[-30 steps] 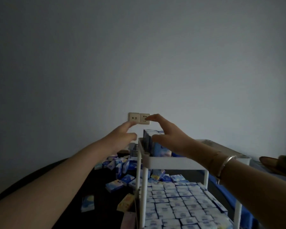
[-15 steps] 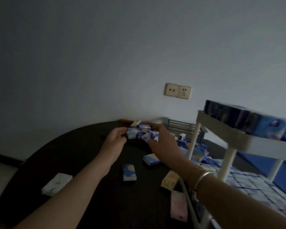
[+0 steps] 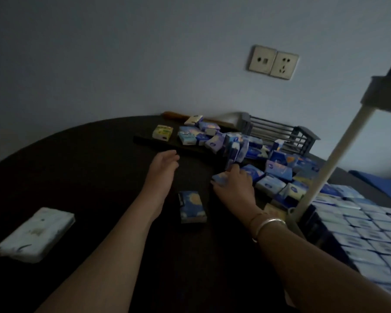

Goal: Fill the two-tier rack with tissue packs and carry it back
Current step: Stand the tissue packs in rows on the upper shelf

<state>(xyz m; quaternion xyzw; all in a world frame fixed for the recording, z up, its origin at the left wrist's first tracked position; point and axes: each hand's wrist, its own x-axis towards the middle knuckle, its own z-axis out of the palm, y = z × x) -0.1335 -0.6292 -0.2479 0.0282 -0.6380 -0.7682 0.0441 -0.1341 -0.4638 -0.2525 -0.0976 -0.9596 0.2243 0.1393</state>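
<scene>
Since half a second ago my view has dropped closer to the dark round table point(image 3: 81, 168), and my right hand point(image 3: 234, 188) has come back from the far pile to its near edge; my fingers now curl over a blue tissue pack point(image 3: 219, 177) at about one o'clock from the table's middle, though blur keeps me from telling how firmly I grip it; my left hand point(image 3: 161, 164) hovers at twelve o'clock with fingers straight and relaxed, holding nothing, well apart from the right; a single blue pack point(image 3: 192, 206) lies flat between my forearms; the loose heap of tissue packs point(image 3: 246, 152) spreads from twelve toward two o'clock; a yellow pack point(image 3: 162, 132) sits at its left end; a pale wrapped pack point(image 3: 35, 233) lies alone at eight o'clock; the two-tier rack point(image 3: 325, 168) stands at three o'clock, its white post rising to the upper shelf, its lower tier point(image 3: 366, 231) packed tight with rows of packs; a grey wire rack point(image 3: 280, 134) rests behind the heap; a double wall socket point(image 3: 273, 62) is above it.
</scene>
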